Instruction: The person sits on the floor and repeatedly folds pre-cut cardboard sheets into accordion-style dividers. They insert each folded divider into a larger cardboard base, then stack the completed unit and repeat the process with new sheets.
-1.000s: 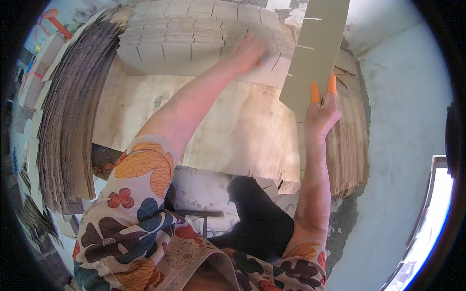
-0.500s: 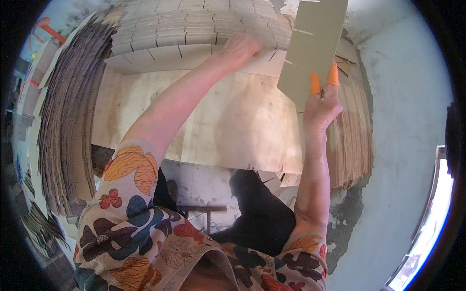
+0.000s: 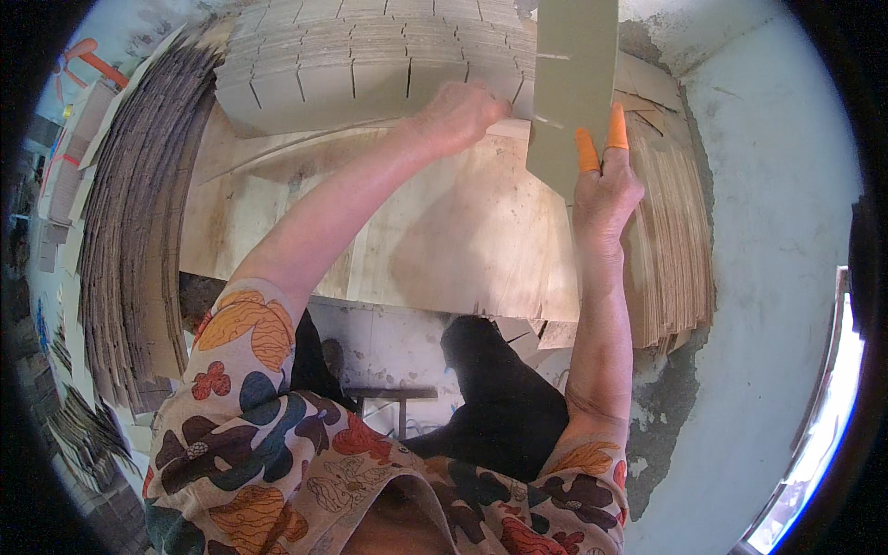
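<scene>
My right hand (image 3: 606,194), with orange finger covers on two fingers, grips a slotted cardboard divider strip (image 3: 575,83) held up lengthwise, its lower end cut at a slant. My left hand (image 3: 462,118) is closed at a second cardboard strip (image 3: 305,142), seen nearly edge-on as a thin curved line over the wooden board (image 3: 462,231). That strip's right end shows beside the strip in my right hand; whether the two touch I cannot tell. Behind my left hand stand stacked slotted cardboard strips (image 3: 324,79). My left fingertips are partly hidden.
A tall pile of cardboard sheets (image 3: 134,213) lines the left side, and another stack (image 3: 675,240) stands at right against the pale wall (image 3: 777,203). Below the board's near edge are my dark-clad leg (image 3: 499,398) and a metal bar (image 3: 393,393).
The strip at my left hand has come away from the stack front and turned edge-on. My right hand and its strip have shifted slightly left, and the strip stands straighter.
</scene>
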Action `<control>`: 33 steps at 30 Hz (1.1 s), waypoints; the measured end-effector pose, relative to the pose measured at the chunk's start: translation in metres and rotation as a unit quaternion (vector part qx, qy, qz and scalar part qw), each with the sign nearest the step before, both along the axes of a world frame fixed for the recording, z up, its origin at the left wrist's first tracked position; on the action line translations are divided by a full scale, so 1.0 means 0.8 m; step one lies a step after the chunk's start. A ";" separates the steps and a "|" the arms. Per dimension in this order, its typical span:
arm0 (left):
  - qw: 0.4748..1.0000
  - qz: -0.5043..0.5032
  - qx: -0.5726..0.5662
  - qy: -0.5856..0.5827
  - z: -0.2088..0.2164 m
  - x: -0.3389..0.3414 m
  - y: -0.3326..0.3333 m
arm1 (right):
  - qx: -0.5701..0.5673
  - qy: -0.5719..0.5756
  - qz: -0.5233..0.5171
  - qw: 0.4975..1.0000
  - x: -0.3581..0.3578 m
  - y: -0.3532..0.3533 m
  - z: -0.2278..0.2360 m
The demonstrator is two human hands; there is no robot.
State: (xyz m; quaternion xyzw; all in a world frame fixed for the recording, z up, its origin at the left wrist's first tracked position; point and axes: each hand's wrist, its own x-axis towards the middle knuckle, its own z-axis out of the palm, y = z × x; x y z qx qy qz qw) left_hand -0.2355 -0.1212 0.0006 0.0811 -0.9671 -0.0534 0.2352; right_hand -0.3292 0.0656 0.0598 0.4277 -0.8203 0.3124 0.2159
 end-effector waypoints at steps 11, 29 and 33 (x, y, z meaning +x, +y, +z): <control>0.996 -0.042 0.070 0.041 0.031 0.010 0.057 | 0.124 -0.022 0.043 0.991 -0.001 -0.005 -0.036; 0.993 0.100 -0.052 -0.028 -0.008 -0.043 -0.073 | 0.019 -0.142 0.095 0.985 0.011 0.012 -0.049; 0.996 0.076 -0.043 -0.027 -0.005 -0.037 -0.071 | -0.018 -0.128 0.090 0.988 0.015 0.015 -0.049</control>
